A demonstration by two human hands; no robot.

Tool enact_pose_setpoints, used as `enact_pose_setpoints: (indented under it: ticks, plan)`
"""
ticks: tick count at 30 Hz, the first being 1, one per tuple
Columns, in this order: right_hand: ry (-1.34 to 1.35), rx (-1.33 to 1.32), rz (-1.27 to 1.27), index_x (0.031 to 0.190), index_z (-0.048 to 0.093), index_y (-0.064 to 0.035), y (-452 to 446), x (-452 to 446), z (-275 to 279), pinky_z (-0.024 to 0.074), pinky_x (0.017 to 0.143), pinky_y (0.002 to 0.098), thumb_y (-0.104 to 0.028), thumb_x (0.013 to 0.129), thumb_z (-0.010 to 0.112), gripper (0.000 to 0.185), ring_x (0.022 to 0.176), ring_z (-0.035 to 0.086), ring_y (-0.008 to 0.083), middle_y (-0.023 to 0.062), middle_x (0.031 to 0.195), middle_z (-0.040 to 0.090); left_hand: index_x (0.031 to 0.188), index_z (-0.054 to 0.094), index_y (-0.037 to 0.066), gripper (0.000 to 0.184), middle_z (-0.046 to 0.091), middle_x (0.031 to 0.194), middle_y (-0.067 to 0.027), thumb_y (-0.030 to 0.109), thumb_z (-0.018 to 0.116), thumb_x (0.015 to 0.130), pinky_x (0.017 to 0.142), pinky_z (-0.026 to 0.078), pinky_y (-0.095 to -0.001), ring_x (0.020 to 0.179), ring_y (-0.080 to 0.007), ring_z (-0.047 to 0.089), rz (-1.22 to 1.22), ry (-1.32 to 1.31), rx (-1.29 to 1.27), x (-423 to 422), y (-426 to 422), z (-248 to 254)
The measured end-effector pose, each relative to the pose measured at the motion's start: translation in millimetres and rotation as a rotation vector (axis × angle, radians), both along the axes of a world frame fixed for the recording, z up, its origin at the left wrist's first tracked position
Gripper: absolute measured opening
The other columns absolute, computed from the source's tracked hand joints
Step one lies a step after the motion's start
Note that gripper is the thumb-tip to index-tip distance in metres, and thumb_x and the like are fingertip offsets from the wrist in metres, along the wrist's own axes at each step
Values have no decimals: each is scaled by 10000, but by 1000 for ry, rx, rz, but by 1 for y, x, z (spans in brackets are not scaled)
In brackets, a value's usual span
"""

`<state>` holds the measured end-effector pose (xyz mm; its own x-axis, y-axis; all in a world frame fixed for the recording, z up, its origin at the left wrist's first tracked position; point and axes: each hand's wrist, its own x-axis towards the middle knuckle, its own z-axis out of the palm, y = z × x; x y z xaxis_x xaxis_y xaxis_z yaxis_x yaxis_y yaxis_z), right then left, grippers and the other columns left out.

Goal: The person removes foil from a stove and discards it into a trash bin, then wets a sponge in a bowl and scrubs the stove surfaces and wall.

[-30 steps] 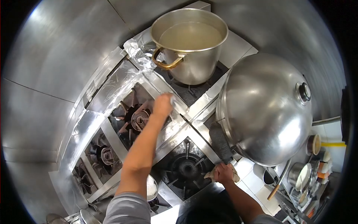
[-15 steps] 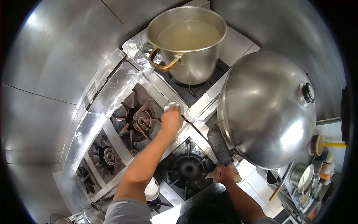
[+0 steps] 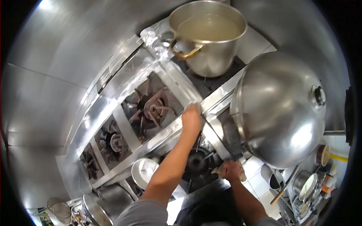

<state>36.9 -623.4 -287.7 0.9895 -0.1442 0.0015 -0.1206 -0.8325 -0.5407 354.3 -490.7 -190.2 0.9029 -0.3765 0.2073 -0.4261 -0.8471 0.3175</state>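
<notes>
My left hand point(image 3: 191, 117) is closed over a small whitish wad point(image 3: 194, 103), pressed to the metal strip between the burners. Whether the wad is cloth, paper or foil I cannot make out. Low at the right, my right hand point(image 3: 230, 171) is closed on a beige cloth point(image 3: 242, 174). That hand is at the lower end of a dark, thick handle point(image 3: 232, 137); whether it also grips the handle is hidden. The handle lies against a large pan with a domed steel lid point(image 3: 279, 109), tilted on the right. A black burner point(image 3: 197, 161) lies between my arms.
A tall steel pot point(image 3: 213, 58) of cloudy liquid stands at the back. Burners with star-shaped grates point(image 3: 154, 109) run along the left. A white-filled bowl point(image 3: 139, 174) is beside my left forearm. A wooden-handled tool point(image 3: 281, 192) and pots point(image 3: 309, 184) lie at the right.
The view has shifted, so the stove and pot appear further right. My left hand has slid along the metal strip toward the front right. My right hand stays by the handle.
</notes>
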Motion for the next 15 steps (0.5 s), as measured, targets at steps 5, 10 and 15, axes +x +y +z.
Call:
enact_pose_setpoints:
  ticks: [5,10,15]
  plan:
    - [-161,32,-29,811,604,-51,5,6,6,408,734,495,-167,777,591,121,807,548,391,158,847,579,1129,660,14,390,684,1121,-227,-66,588,755,930,520,-479,1075,-394,653,-10,-90,-43,-46,56,-12]
    - [-165,-20,-9,834,595,-39,4,1,-3,401,736,512,-163,788,579,134,823,530,394,162,848,556,1163,653,4,451,679,1123,-223,-44,655,715,936,505,-481,1073,-405,636,83,-1,34,-72,125,7]
    - [-158,8,-14,805,575,-58,7,4,10,393,735,506,-162,792,573,105,817,522,392,161,841,550,1065,655,-2,313,670,1040,-208,-8,630,753,921,503,-468,1056,-398,634,153,80,172,-48,78,7]
